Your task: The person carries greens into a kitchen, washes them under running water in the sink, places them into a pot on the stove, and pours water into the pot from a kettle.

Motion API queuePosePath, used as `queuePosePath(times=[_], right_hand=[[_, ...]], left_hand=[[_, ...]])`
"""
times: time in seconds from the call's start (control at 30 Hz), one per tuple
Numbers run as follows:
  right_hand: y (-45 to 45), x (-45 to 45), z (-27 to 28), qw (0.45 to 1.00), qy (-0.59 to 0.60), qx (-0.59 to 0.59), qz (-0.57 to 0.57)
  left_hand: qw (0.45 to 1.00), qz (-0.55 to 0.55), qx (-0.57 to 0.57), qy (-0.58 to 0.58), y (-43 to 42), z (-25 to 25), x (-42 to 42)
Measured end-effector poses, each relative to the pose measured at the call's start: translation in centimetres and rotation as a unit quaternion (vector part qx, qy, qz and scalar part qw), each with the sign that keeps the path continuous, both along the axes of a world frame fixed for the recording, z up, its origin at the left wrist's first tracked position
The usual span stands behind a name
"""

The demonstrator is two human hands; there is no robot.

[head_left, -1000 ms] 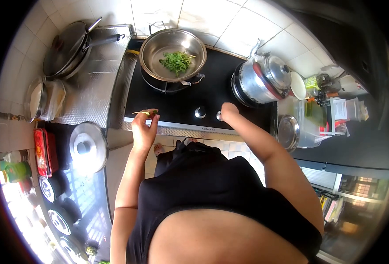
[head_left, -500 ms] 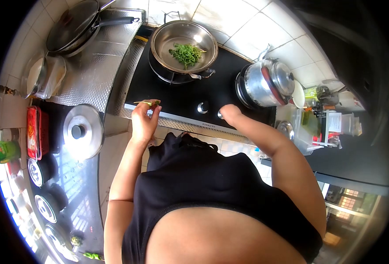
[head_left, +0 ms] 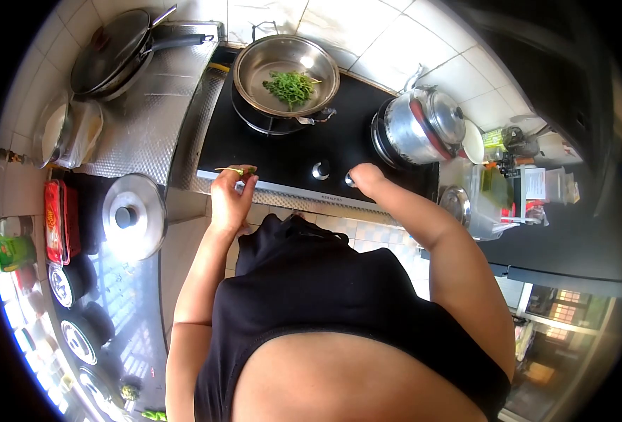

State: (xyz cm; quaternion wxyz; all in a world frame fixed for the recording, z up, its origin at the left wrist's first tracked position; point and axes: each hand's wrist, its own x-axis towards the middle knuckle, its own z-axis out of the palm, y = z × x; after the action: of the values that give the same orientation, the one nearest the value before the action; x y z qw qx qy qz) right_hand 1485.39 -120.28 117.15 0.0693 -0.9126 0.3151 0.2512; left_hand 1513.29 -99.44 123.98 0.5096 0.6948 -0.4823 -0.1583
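My left hand [head_left: 231, 199] is closed on a thin green stem [head_left: 233, 169] at the front left edge of the black gas stove [head_left: 276, 155]. My right hand [head_left: 367, 178] grips the right stove knob [head_left: 350, 180], which its fingers partly cover. To the left of that hand stands a second knob [head_left: 321, 170], untouched. On the left burner rests a wide steel pan [head_left: 253, 63], with a small heap of chopped green leaves [head_left: 290, 89] in its middle. No flame can be made out under it.
A dented aluminium pot [head_left: 408, 130] stands on the right burner. Dark frying pans [head_left: 110, 56] lean at the back left. A steel lid [head_left: 134, 235] lies on the left counter, near a red basket [head_left: 61, 221]. Containers [head_left: 490, 197] crowd the right side.
The view has shifted slightly, so the stove and pan appear a little further left. Both hands keep their places, the left on the stem and the right at the knob.
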Motion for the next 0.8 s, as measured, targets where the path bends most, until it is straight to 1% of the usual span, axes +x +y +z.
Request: queuePosePath(times=[0.1,0.2,0.3,0.43,0.5,0.6,0.63,0.7,0.77,0.8], right_hand=[[-0.5,-0.6,-0.7,1.000,0.002,0.007,-0.024],[-0.2,-0.6,0.0,0.999,0.010,0.005,-0.033],[1.2,0.4,2.4,0.994,-0.028,-0.011,-0.108],[1.1,-0.1,1.0,0.993,-0.061,-0.022,-0.094],[1.2,-0.3,0.1,0.991,-0.082,-0.034,-0.099],[1.4,-0.5,0.2,0.993,-0.103,-0.023,-0.052],[1.5,-0.7,0.4,0.994,-0.099,-0.040,0.005],[1.2,-1.4,-0.5,0.992,-0.116,-0.046,0.037],[1.3,-1.5,1.0,0.992,-0.113,-0.032,0.046],[1.3,-1.9,2.1,0.975,-0.218,-0.036,0.034]], left_hand=[[1.000,-0.002,-0.003,0.006,-0.1,0.2,-0.1],[1.000,0.000,-0.003,0.013,0.0,0.4,-0.1],[1.000,-0.001,0.000,-0.001,0.3,0.5,0.0],[1.000,-0.005,0.005,-0.017,0.5,0.2,0.1],[1.000,-0.002,0.002,0.001,0.5,0.3,-0.2],[1.000,-0.004,-0.003,0.005,0.3,0.5,-0.5],[1.000,-0.006,-0.002,0.005,0.2,0.5,-0.6],[1.000,-0.012,-0.002,0.008,0.1,0.6,-0.7],[1.000,-0.013,-0.008,0.008,0.0,0.6,-0.9],[1.000,-0.013,-0.010,0.007,0.0,0.6,-0.9]])
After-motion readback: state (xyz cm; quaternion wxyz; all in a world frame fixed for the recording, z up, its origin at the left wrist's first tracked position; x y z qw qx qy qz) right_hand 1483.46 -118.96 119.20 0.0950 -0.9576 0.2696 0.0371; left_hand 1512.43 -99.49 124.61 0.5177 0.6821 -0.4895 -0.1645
